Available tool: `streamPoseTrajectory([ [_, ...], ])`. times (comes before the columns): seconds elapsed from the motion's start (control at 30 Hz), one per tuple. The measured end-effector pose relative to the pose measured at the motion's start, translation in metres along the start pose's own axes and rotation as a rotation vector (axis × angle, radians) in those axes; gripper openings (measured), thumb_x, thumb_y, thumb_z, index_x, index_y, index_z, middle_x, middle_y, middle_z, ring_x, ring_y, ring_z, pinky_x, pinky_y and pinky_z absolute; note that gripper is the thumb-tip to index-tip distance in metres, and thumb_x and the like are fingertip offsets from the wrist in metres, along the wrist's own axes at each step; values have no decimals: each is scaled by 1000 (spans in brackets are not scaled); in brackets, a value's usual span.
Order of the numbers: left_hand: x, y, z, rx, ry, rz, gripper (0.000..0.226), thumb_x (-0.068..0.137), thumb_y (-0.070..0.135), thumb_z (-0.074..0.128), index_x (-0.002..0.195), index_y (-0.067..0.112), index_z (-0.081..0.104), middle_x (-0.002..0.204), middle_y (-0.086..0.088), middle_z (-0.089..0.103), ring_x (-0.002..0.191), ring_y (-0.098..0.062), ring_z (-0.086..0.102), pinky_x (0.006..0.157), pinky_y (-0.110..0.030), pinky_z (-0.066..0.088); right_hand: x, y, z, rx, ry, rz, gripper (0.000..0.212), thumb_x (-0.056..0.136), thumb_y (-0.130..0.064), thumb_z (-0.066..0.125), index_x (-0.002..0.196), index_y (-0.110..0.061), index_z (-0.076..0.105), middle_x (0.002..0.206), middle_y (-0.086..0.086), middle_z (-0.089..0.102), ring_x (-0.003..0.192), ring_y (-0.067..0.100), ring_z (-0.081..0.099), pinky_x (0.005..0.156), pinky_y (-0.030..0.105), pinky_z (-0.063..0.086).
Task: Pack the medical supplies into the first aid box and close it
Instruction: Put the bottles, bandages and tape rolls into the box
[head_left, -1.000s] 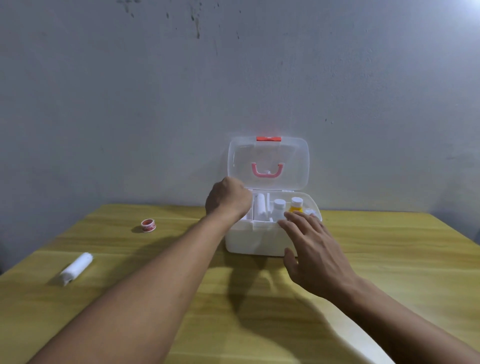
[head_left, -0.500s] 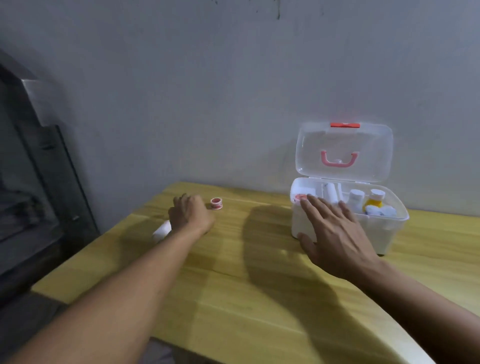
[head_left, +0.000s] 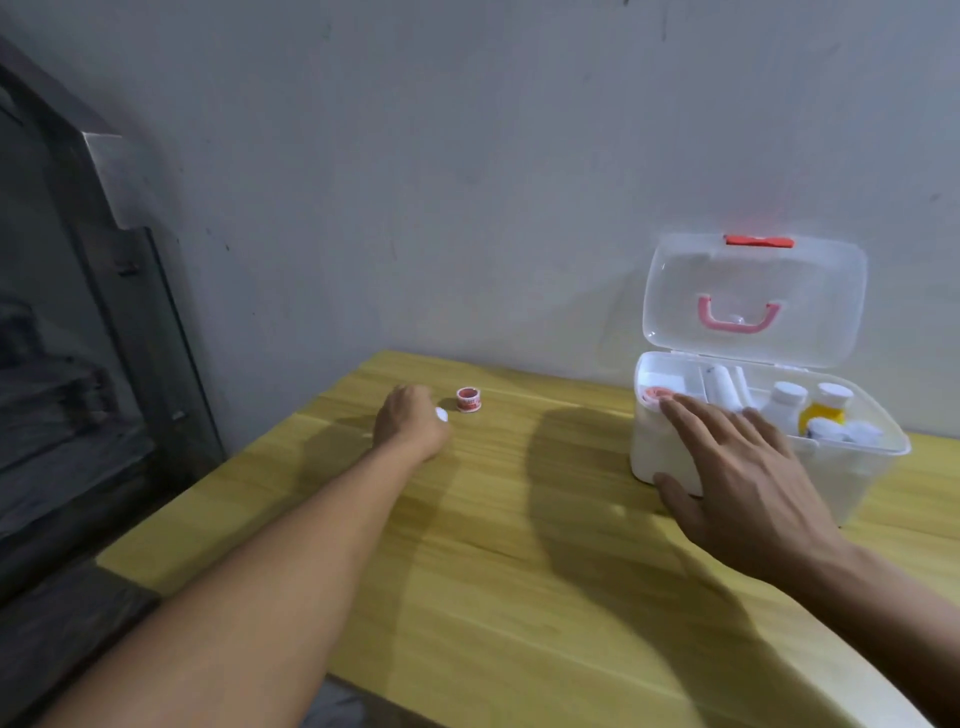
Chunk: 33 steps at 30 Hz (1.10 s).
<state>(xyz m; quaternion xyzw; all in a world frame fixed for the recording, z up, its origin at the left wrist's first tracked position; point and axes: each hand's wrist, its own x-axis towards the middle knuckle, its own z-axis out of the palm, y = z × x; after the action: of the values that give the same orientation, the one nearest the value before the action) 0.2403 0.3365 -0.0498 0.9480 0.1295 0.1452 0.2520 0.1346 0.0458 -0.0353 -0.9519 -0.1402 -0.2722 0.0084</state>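
The white first aid box (head_left: 660, 452) stands at the right of the wooden table, its clear lid (head_left: 756, 299) with a pink handle propped up against the wall. Inside I see bandage rolls, a white bottle (head_left: 787, 402), a yellow bottle (head_left: 826, 408) and a red tape roll at the left corner. My left hand (head_left: 410, 423) is closed around a white bandage roll (head_left: 441, 414), only its end showing. A small red-and-white tape roll (head_left: 468, 399) lies just right of that hand. My right hand (head_left: 737, 467) hovers flat, fingers spread, in front of the box.
A grey wall (head_left: 467, 182) runs behind the table (head_left: 493, 545). At the far left stands a dark metal frame with glass (head_left: 130, 312), past the table's left edge.
The view has swung left. My left hand went from the box to the bandage roll on the table's left side and closed on it. My right hand stays by the box.
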Motion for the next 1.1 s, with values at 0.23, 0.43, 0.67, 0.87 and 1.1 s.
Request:
streamPoseTrajectory([
  [0.23, 41, 24, 24, 147, -279, 146, 61, 86, 20, 54, 142, 32, 35, 140, -13, 37, 121, -34, 52, 96, -35, 44, 1, 7, 2, -12, -31, -38, 73, 75, -40, 57, 141, -12, 43, 140, 5, 54, 120, 31, 55, 105, 49, 38],
  [0.43, 50, 31, 36, 67, -200, 250, 20, 84, 19, 58, 103, 18, 64, 118, -9, 67, 107, -29, 61, 90, -38, 51, -3, 12, 7, 23, 30, -38, 72, 74, -33, 62, 140, -11, 44, 142, 8, 50, 131, 29, 45, 114, 48, 30],
  [0.67, 8, 113, 10, -271, -162, 533, 22, 89, 24, 61, 110, 22, 66, 115, 0, 69, 109, -19, 61, 87, -25, 43, -27, 38, 5, 100, 160, 10, 58, 79, -30, 62, 131, -7, 50, 141, 15, 49, 133, 35, 43, 108, 57, 34],
  [0.87, -39, 178, -10, -359, -348, 743, 31, 87, 24, 68, 117, 18, 66, 108, 1, 67, 66, -2, 54, 70, -15, 44, -40, 50, 1, 116, 201, 17, 52, 82, -31, 60, 127, -6, 53, 141, 17, 48, 133, 35, 43, 110, 55, 34],
  [1.1, -54, 190, 3, -104, -426, 794, 22, 85, 31, 69, 106, 28, 70, 112, 7, 70, 106, -13, 62, 98, -36, 48, -44, 54, -4, 128, 153, 40, 51, 83, -34, 59, 127, -9, 52, 143, 14, 46, 133, 33, 43, 111, 52, 33],
])
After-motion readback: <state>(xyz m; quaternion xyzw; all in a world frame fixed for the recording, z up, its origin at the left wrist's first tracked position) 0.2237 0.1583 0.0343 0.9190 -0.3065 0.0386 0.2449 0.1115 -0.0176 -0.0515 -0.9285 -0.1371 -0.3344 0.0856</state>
